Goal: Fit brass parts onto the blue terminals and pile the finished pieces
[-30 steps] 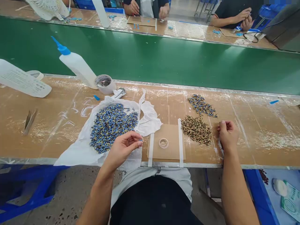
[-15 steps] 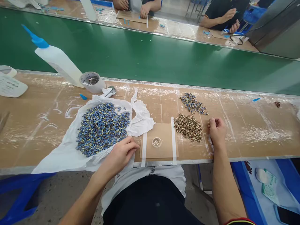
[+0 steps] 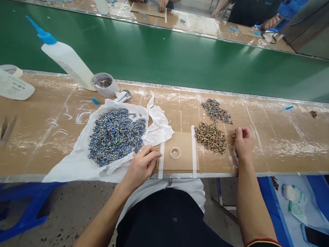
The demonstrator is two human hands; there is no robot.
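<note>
My left hand (image 3: 144, 164) is at the left edge of a cardboard pad (image 3: 183, 163), its fingers closed together; whatever they may hold is hidden. On the pad sits a small round clear dish (image 3: 175, 153) with a thin piece across it. My right hand (image 3: 243, 141) rests on the table, fingers curled closed, and I cannot make out anything in them. Just left of it lie a pile of brass-coloured parts (image 3: 211, 138) and, behind that, a smaller blue and brass pile (image 3: 216, 110). Many blue and yellow parts (image 3: 115, 137) are heaped on a white cloth (image 3: 69, 163).
A white bottle with a blue nozzle (image 3: 68, 63) leans by a tape roll (image 3: 105, 84) at the back left. Tweezers (image 3: 7, 132) lie far left. Beyond the green strip (image 3: 164, 58) are other people's hands. A blue tray (image 3: 277, 209) stands lower right.
My left hand has moved right, to the pad's taped left edge. My right hand stays beside the brass pile. The whole view has shifted slightly.
</note>
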